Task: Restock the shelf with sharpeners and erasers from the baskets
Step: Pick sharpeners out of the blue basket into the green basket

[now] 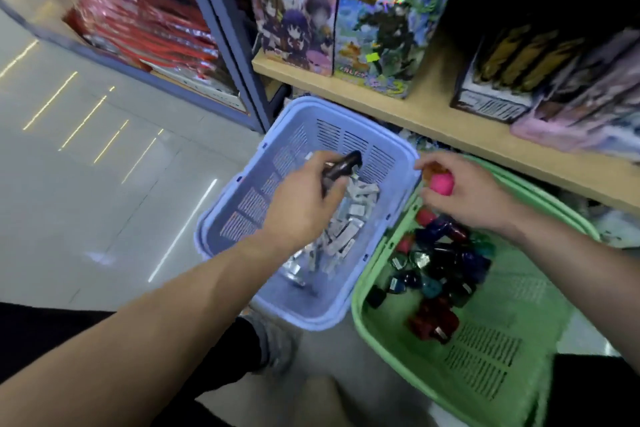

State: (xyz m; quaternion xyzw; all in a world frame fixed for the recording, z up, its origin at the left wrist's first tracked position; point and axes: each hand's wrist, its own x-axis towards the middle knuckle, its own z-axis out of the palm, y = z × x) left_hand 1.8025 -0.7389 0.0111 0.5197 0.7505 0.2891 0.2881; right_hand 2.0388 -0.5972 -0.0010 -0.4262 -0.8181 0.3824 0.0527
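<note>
Nearest to the camera are the person's legs in dark cloth and one grey shoe (277,340) on the floor; the two bare forearms reach forward from there. The step in hand is, I judge, the picking: goods are taken from the baskets and nothing is set on the shelf yet. The left hand (304,204) is over the blue basket (346,135), its fingers curled round a dark sharpener (343,165), though the blur makes this not fully sure. Under it, in the blue basket, lies a heap of erasers (349,218) in pale wrappers. The right hand (464,191) is at the far corner of the green basket (391,333), fingers closed round a pink sharpener (441,184); a small orange thing at its fingertips is too blurred to name. The other sharpeners (436,263), mostly dark colours, lie piled in the green basket. Next move, in my view: lift both hands w/ the items to the shelf board (415,107) and find a free place, w/ a firm grip, as the pieces look small and smooth. This wooden board, just behind the baskets, carries printed boxes (294,10); to the left another rack holds red packets (145,21). The floor (86,184) is pale, glossy tile w/ light reflections.
</note>
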